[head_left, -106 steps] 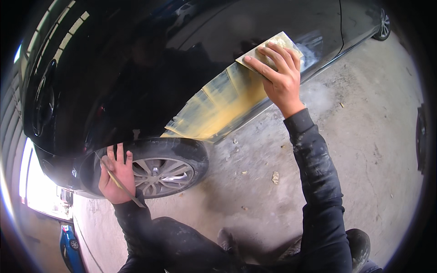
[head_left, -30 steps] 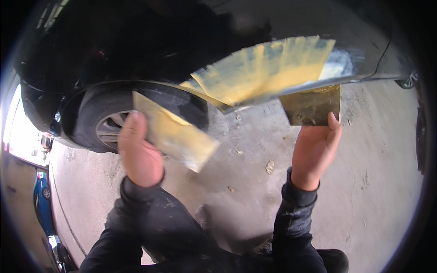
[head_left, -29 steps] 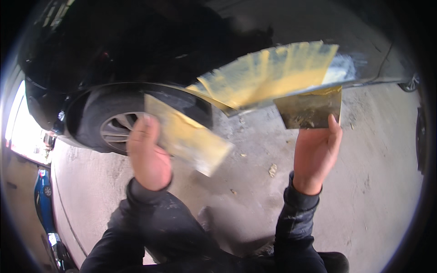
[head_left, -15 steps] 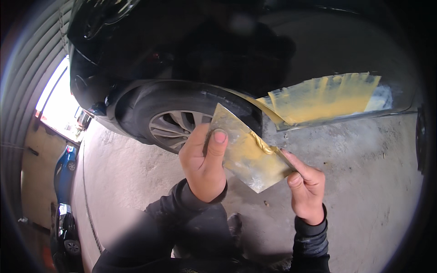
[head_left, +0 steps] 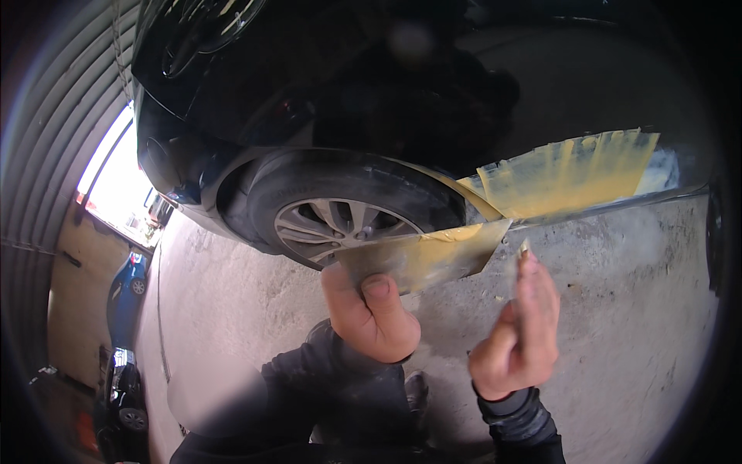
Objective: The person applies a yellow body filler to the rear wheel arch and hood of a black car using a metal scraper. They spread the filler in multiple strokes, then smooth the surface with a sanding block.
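My left hand point(head_left: 372, 315) grips one end of a flat, smeared mixing plate point(head_left: 456, 259), thumb on top. The plate is tilted, and a lump of yellow body filler point(head_left: 456, 235) lies along its far edge. To the right, apart from the plate, my right hand point(head_left: 516, 332) is closed on a thin putty spreader point(head_left: 525, 247), seen nearly edge-on with pale filler at its tip. Beyond both hands, a streaky yellow filler patch point(head_left: 576, 179) covers the lower panel of a black car point(head_left: 371, 85), behind the front wheel arch.
The car's front wheel point(head_left: 340, 220) stands just beyond my left hand. Concrete floor point(head_left: 618, 332) with small crumbs lies below. At the far left are a corrugated wall point(head_left: 54, 116), a bright doorway, a blue car point(head_left: 127, 301) and another black car point(head_left: 124, 394).
The plate has tipped flatter and swung away from the spreader, which has come off its edge. My right hand has turned upright, and my left hand has shifted slightly right.
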A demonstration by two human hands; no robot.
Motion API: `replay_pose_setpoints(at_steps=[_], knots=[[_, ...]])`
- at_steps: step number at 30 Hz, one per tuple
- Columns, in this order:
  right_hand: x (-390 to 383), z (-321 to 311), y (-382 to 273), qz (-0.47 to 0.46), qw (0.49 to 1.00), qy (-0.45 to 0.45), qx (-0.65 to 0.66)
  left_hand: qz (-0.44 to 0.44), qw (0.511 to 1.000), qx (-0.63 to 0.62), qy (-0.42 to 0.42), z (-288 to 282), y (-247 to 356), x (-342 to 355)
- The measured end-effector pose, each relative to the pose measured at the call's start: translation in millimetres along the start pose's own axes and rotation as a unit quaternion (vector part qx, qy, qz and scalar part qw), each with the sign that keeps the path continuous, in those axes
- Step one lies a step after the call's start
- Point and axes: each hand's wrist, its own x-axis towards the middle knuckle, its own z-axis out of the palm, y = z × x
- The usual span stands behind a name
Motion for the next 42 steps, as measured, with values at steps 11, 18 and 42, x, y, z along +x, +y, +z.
replay_pose_setpoints(at_steps=[11,18,42], knots=[[23,13,-15,-0.045,0.998,-0.01,0.035,-0.019,0.996,-0.064,-0.063,9,19,-12],[20,-5,32,-0.061,0.996,-0.068,0.006,0.15,0.921,0.315,0.175,-7,-10,37],[128,-155,294,-0.134,0.931,0.174,-0.293,0.013,0.902,0.154,-0.403,-70,28,380]])
